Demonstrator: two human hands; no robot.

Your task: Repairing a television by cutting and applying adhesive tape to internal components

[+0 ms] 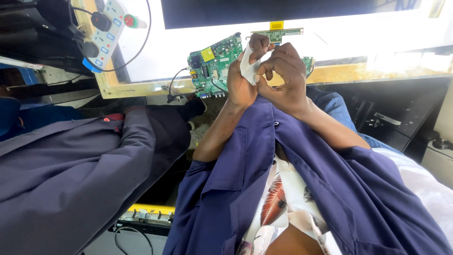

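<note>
The small white wipe (248, 68) sits pinched between both hands, raised above the green circuit board (212, 66) — not touching it. By the look of it, the wipe is only being folded or readied; the board lies untouched at nine o'clock of it. The left hand (241, 78) clasps the wipe's lower edge, the right hand (283, 75) curls closed over its top — both forearms rise from the blue coat (264, 189) toward the bench (141, 87).

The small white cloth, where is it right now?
In the head view, upper centre, the small white cloth is pinched between the left hand and right hand, just in front of the green circuit board.
</note>
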